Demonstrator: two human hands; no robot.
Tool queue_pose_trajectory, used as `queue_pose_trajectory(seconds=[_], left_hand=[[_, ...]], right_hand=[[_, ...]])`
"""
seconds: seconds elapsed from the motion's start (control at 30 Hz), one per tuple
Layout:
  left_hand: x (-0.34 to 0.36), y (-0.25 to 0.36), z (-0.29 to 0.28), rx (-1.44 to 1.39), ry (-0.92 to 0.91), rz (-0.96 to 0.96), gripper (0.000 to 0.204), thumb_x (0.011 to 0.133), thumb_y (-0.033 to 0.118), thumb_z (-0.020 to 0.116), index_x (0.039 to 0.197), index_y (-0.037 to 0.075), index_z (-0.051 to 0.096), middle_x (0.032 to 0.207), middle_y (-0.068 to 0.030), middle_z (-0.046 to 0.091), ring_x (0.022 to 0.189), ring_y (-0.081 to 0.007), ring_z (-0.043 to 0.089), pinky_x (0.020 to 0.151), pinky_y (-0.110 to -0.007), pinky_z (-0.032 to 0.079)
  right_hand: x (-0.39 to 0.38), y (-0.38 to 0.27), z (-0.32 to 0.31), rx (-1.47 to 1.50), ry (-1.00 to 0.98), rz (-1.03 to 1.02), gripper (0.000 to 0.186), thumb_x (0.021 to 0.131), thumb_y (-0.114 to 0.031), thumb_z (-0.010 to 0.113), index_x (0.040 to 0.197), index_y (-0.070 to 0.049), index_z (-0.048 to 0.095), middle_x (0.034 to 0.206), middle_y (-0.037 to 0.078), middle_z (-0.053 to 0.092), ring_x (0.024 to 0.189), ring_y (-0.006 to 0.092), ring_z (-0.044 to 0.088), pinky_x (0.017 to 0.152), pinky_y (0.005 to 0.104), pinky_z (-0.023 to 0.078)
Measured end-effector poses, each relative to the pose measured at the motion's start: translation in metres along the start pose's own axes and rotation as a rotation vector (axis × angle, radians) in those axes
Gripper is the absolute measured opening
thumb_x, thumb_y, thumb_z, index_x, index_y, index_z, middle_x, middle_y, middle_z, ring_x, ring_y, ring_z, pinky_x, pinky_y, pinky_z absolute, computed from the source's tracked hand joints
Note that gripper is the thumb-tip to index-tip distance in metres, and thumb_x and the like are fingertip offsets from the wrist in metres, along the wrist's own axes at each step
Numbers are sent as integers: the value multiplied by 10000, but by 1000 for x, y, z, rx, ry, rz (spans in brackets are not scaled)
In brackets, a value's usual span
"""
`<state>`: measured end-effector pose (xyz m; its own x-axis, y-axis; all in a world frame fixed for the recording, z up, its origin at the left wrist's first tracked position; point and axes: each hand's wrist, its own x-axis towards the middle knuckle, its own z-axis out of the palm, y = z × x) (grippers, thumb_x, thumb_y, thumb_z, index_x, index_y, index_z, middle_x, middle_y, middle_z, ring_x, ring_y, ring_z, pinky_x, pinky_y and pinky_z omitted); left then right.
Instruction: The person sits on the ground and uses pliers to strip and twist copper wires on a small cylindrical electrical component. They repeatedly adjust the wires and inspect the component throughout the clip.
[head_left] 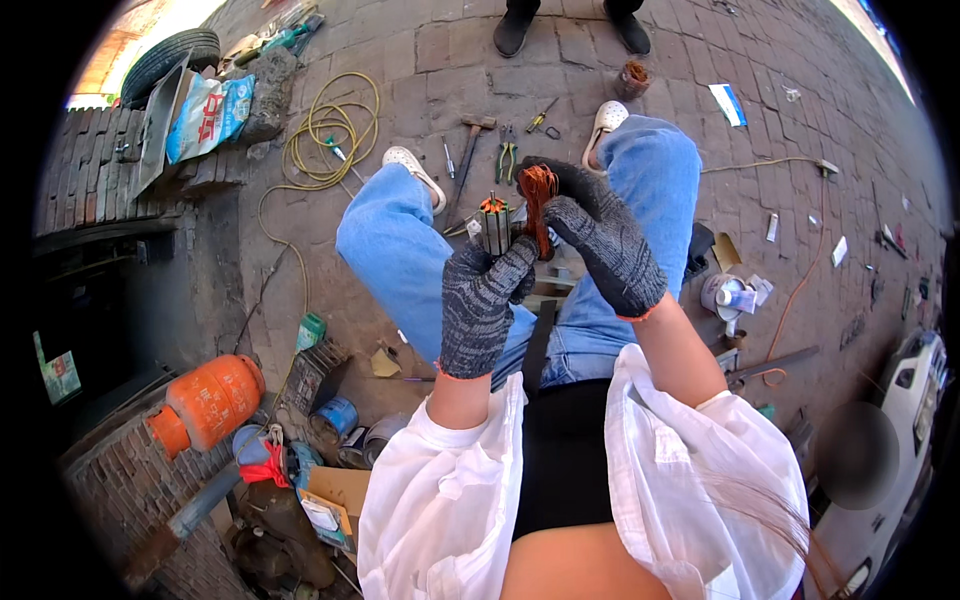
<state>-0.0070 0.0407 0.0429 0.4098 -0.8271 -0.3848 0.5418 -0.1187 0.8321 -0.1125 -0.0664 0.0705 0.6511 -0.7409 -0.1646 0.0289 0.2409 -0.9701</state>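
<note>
Both my hands wear grey knitted gloves with orange cuffs. My left hand (pixel 485 295) is closed around a slotted metal motor core (pixel 495 228), held upright, with a shaft tip on top, orange at its upper end and green strips along its slots. Close beside it, my right hand (pixel 610 245) grips a bundle of reddish copper wire (pixel 538 205) that hangs down along the fingers. The bundle's lower end comes near my left fingertips; whether they touch it I cannot tell. Both things are above my lap, between my knees.
On the brick ground ahead lie a hammer (pixel 465 150), green-handled pliers (pixel 507 160) and a screwdriver (pixel 541 116). A coiled yellow hose (pixel 322 140) is at left, an orange gas cylinder (pixel 212 402) lower left. A rusty can (pixel 632 80) stands near another person's shoes (pixel 511 35).
</note>
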Motion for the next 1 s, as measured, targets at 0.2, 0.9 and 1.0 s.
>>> queue_pose_trajectory(seconds=[0.2,0.9,1.0], left_hand=[[-15,6,12,38,-147,16,292,818,133,596,1084,18,568,847,-31,609,701,-72,543,613,-200,426],[-43,7,9,406,-98,631,391,764,136,666,1111,-1,549,1084,-139,578,1018,-250,538,922,-359,378],[-44,9,9,380,-100,639,399,746,138,683,1101,4,561,1059,-129,592,1007,-259,539,905,-360,393]], right_hand=[[-4,4,-9,325,60,-27,326,894,-225,493,1105,22,529,1038,139,578,947,190,559,869,281,419],[-57,-16,0,-205,10,-251,506,604,-201,804,1030,-54,573,951,73,613,848,157,601,765,282,486],[-55,-23,6,-113,-5,-299,482,616,-192,795,1032,-68,585,932,67,624,839,150,608,756,283,491]])
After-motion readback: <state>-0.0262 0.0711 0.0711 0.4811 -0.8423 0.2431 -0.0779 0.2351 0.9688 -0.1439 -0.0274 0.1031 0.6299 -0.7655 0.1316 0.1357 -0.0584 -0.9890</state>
